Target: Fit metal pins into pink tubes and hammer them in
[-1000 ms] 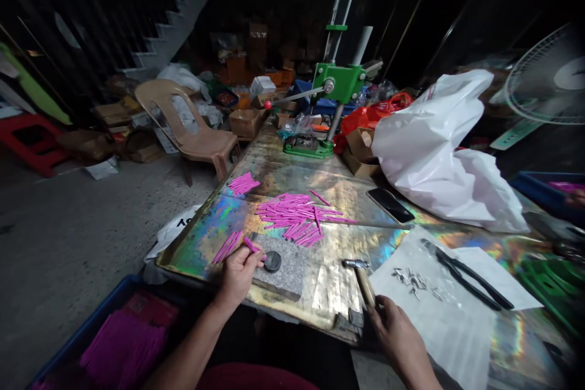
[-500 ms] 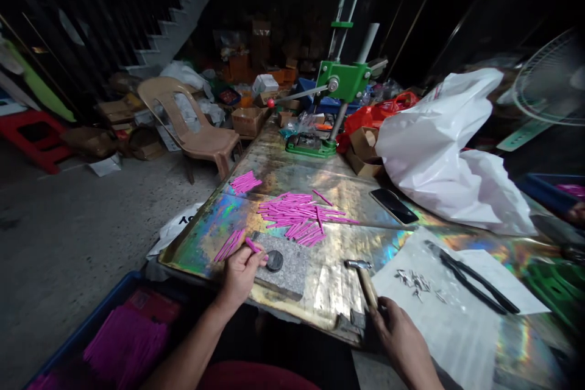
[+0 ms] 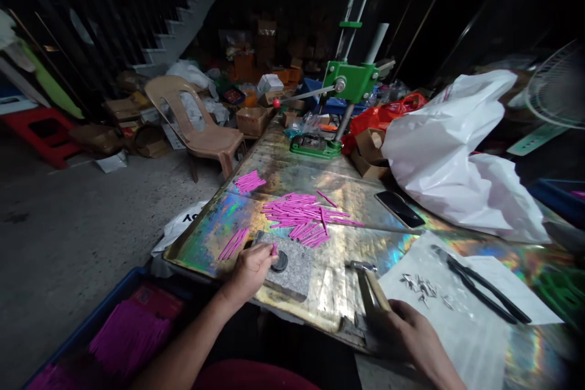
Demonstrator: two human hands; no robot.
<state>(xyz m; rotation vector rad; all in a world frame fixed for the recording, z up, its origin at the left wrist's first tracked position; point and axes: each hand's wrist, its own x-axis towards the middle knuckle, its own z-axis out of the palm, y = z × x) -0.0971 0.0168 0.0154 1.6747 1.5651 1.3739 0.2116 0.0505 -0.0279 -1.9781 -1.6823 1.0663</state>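
My left hand (image 3: 253, 268) is closed on a pink stick (image 3: 275, 249), which stands upright with its top showing above my fingers. It is held at a dark round disc (image 3: 280, 261) on a grey stone block (image 3: 295, 272); whether the stick's lower end touches the disc is hidden. In my right hand (image 3: 409, 329) is the wooden handle of a hammer (image 3: 377, 292), its metal head just over the table right of the block. A loose pile of pink sticks (image 3: 297, 210) lies beyond the block, with smaller groups to its left.
Small silvery metal pieces (image 3: 425, 287) and black-handled pliers (image 3: 479, 285) lie on white sheets at the right. Behind them are a phone (image 3: 400, 208) and a white plastic bag (image 3: 450, 152). A green hand press (image 3: 350, 82) stands at the back. A blue crate (image 3: 77, 338) holds pink material.
My left hand has shifted right and turned the pink stick from slanted to upright at the disc. The hammer is still in my right hand, slightly moved. The whole view has shifted a little.
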